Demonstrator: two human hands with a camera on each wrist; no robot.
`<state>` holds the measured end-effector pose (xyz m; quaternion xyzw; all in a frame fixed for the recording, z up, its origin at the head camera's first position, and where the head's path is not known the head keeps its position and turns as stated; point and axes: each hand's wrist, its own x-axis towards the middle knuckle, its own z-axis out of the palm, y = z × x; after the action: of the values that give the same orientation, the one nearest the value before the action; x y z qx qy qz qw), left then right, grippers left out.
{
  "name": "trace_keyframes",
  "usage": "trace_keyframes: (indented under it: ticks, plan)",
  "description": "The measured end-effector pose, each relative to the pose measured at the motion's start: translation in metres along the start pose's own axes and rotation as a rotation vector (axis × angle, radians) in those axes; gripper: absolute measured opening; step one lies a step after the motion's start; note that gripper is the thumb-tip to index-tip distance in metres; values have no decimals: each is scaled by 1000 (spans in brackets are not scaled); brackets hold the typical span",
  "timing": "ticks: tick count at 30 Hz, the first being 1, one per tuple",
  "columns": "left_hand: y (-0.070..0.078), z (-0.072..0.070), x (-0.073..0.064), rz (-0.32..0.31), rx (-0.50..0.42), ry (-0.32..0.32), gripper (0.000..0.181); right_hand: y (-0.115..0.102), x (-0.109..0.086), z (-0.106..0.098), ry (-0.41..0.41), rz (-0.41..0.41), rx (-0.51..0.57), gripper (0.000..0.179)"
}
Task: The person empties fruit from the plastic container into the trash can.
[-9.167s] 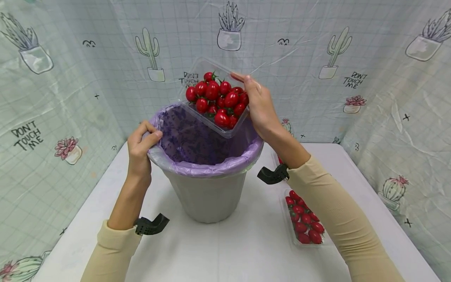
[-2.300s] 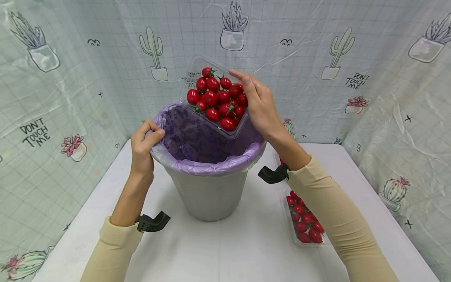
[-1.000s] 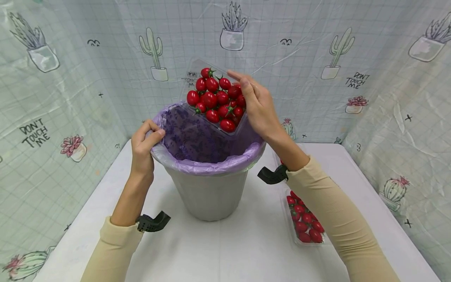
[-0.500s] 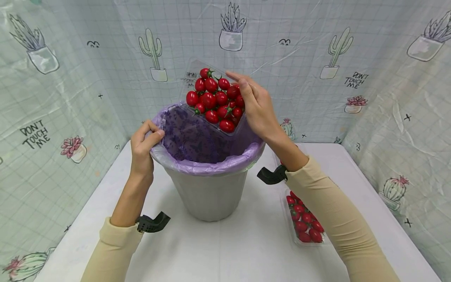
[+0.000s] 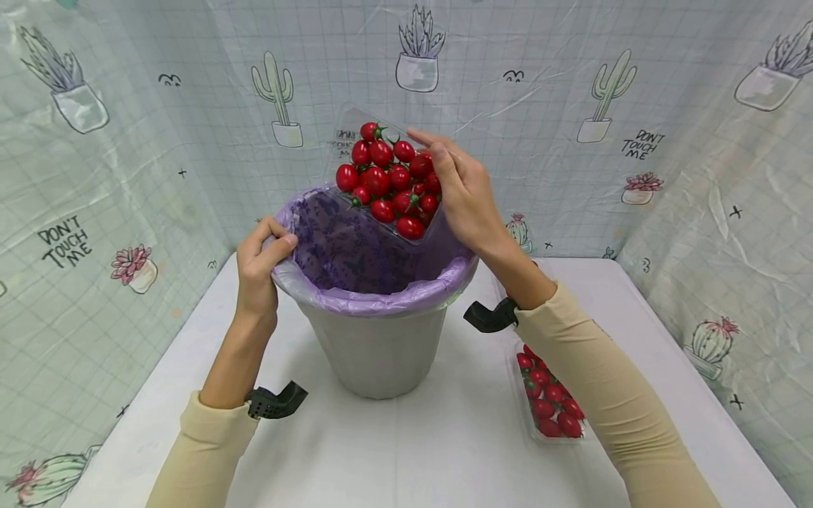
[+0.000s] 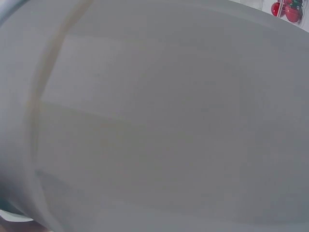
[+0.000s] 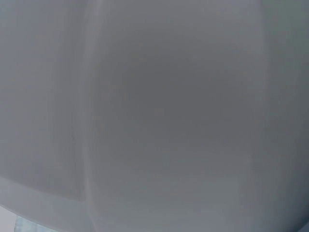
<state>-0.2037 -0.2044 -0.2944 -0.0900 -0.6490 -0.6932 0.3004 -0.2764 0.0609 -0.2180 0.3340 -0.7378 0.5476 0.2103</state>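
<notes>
A pale grey bin (image 5: 384,353) with a purple plastic liner (image 5: 381,302) folded over its rim stands mid-table. My left hand (image 5: 257,268) grips the lined rim on the left, thumb inside. Over the right part of the opening, my right hand (image 5: 468,194) holds a clear plastic box (image 5: 348,125) by its right side. Red cherry tomatoes (image 5: 377,180), some with green stems, fill this box, which tilts toward the bin. In the left wrist view the bin wall (image 6: 154,116) covers nearly everything. A blurred grey surface (image 7: 164,106) fills the right wrist view.
On the white table (image 5: 444,451), a second clear box of cherry tomatoes (image 5: 549,402) lies right of the bin, partly behind my right sleeve. Another box shows slightly behind my right wrist. Cactus-printed sheeting (image 5: 540,42) encloses the table's back and sides.
Compared with about nine seconds ago, the tomatoes in the held box lie in a different arrangement. Over the last second both hands and the bin have stayed almost still.
</notes>
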Motion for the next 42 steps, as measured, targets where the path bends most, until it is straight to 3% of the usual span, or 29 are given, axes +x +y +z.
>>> trace_keyframes:
  ticks: [42]
  plan:
    - [-2,-1,1,-6,3,-4,19,2,-1,2,4,12,5,40]
